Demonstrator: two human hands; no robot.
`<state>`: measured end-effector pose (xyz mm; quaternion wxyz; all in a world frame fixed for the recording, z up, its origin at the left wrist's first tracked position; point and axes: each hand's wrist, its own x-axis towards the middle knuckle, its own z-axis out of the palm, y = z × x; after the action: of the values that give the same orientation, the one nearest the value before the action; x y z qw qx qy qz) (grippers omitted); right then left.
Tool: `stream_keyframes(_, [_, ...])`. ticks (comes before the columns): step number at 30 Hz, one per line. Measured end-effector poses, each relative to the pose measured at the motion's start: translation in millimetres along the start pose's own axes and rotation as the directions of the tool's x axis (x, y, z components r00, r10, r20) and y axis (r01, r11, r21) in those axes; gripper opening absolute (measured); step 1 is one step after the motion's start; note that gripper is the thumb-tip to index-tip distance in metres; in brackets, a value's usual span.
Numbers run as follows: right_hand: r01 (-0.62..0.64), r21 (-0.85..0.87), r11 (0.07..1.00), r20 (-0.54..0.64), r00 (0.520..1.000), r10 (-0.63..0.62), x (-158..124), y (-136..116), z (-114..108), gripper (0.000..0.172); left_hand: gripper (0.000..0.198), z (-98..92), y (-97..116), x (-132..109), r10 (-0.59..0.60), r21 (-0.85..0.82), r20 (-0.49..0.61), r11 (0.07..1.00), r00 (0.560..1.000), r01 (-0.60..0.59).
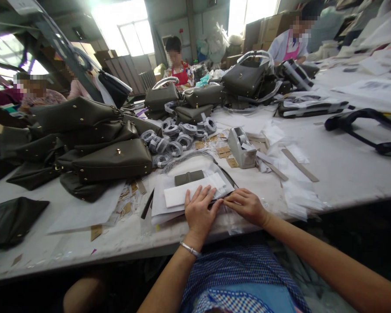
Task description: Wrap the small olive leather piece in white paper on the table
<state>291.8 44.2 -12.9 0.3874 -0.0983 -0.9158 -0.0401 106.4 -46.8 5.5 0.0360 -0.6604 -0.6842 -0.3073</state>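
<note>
At the table's front edge, my left hand [200, 211] lies flat with fingers spread on a folded white sheet [179, 196]. Under that sheet is a flat item wrapped in white paper [159, 212]. A dark olive piece with a band across it [189, 177] shows just behind the sheet. Beyond it arches a handle in clear plastic wrap [195, 155]. My right hand [246, 206] is closed in a pinch at the right corner of the wrapped item, by a dark edge. What its fingers hold is too small to make out.
Olive handbags [114, 161] are piled on the left. Wrapped strap coils [174, 148] and a grey tape dispenser [243, 150] stand ahead. Paper scraps [293, 195] lie to the right, with a black frame-like object [371, 126] beyond. More bags [247, 80] and co-workers are across the table.
</note>
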Motion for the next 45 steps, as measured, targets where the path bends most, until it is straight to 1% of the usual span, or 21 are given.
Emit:
stream_keyframes(4, [-0.004,0.039,0.999,0.036,0.999,0.003,-2.6,1.3,-1.3,0.022,0.032,4.2,-4.2,-2.1,0.022,0.013,-0.01,1.0,1.0,-0.022])
stream_keyframes(6, [-0.022,0.072,0.997,0.08,0.997,0.016,-8.0,-0.7,-6.6,0.023,0.033,6.1,-6.1,-3.1,0.035,0.025,-0.02,0.999,0.999,-0.035])
stream_keyframes(8, [-0.078,0.11,0.991,0.146,0.987,0.061,-17.8,-5.0,-15.5,0.028,0.035,8.1,-7.5,-3.6,0.046,0.037,-0.033,0.998,0.998,-0.045])
stream_keyframes(10, [-0.133,0.14,0.981,0.24,0.966,0.097,-30.4,-10.9,-25.5,0.036,0.036,9.9,-8.4,-3.9,0.055,0.047,-0.044,0.997,0.997,-0.053])
stream_keyframes(13, [-0.147,0.167,0.975,0.412,0.909,0.066,-47.1,-20.4,-34.8,0.062,0.036,11.8,-9.3,-4.2,0.067,0.055,-0.047,0.996,0.997,-0.064])
stream_keyframes(14, [-0.142,0.176,0.974,0.444,0.895,0.05,-50.8,-23.1,-35.3,0.064,0.036,12.2,-9.5,-4.4,0.067,0.057,-0.046,0.996,0.997,-0.064])
stream_keyframes(15, [-0.139,0.183,0.973,0.453,0.89,0.042,-53.3,-25.4,-34.5,0.059,0.036,12.4,-9.8,-4.6,0.065,0.059,-0.043,0.996,0.997,-0.063])
stream_keyframes(17, [-0.132,0.212,0.968,0.415,0.909,0.033,-55.0,-28.3,-30.7,0.047,0.036,12.2,-10.0,-5.0,0.064,0.062,-0.038,0.996,0.997,-0.061])
stream_keyframes(21, [-0.132,0.287,0.949,0.276,0.96,0.05,-48.6,-29.0,-23.9,0.036,0.036,10.3,-9.3,-5.6,0.067,0.073,-0.012,0.995,0.998,-0.066])
stream_keyframes(24, [-0.175,0.286,0.942,0.229,0.967,0.111,-40.6,-29.0,-19.8,0.034,0.036,8.9,-8.7,-5.7,0.068,0.091,-0.004,0.994,0.998,-0.068])
stream_keyframes(27, [-0.199,0.298,0.934,0.201,0.969,0.142,-36.5,-32.1,-13.4,0.034,0.037,8.2,-8.5,-6.1,0.076,0.107,-0.001,0.991,0.997,-0.075])
stream_keyframes(29, [-0.276,0.288,0.917,0.188,0.955,0.228,-36.7,-36.4,-10.1,0.041,0.038,8.0,-8.4,-6.5,0.078,0.111,0.001,0.991,0.997,-0.077])
stream_keyframes(31, [-0.402,0.276,0.873,0.198,0.913,0.357,-37.9,-41.5,-9.5,0.053,0.038,8.0,-8.3,-6.9,0.08,0.111,0.004,0.991,0.997,-0.08])
stream_keyframes(32, [-0.446,0.275,0.851,0.207,0.892,0.401,-38.6,-43.8,-10.2,0.056,0.038,8.0,-8.3,-7.0,0.081,0.111,0.005,0.99,0.997,-0.081])
stream_keyframes(33, [-0.467,0.28,0.839,0.215,0.882,0.419,-39.2,-45.7,-11.4,0.055,0.038,8.2,-8.2,-7.0,0.083,0.11,0.004,0.99,0.997,-0.083])
stream_keyframes(34, [-0.467,0.287,0.836,0.22,0.882,0.417,-39.7,-47.0,-12.7,0.048,0.038,8.3,-8.2,-7.0,0.085,0.109,0.003,0.99,0.996,-0.084])
stream_keyframes(36, [-0.431,0.29,0.855,0.21,0.9,0.383,-40.4,-48.1,-14.8,0.026,0.038,8.7,-8.2,-6.9,0.087,0.105,-0.003,0.991,0.996,-0.086])
stream_keyframes(37, [-0.412,0.291,0.864,0.198,0.909,0.367,-40.5,-48.0,-15.3,0.019,0.038,8.9,-8.3,-6.8,0.088,0.103,-0.006,0.991,0.996,-0.087])
stream_keyframes(38, [-0.393,0.297,0.87,0.186,0.918,0.351,-40.2,-47.7,-15.4,0.016,0.037,9.1,-8.5,-6.7,0.089,0.102,-0.009,0.991,0.996,-0.088])
stream_keyframes(42, [-0.311,0.333,0.89,0.118,0.95,0.288,-34.9,-48.6,-14.9,0.023,0.037,9.8,-8.9,-6.8,0.09,0.116,-0.012,0.989,0.996,-0.088])
stream_keyframes(45, [-0.256,0.315,0.914,0.059,0.966,0.251,-29.5,-55.8,-16.6,0.025,0.037,10.8,-8.6,-7.6,0.092,0.123,-0.012,0.988,0.996,-0.09])
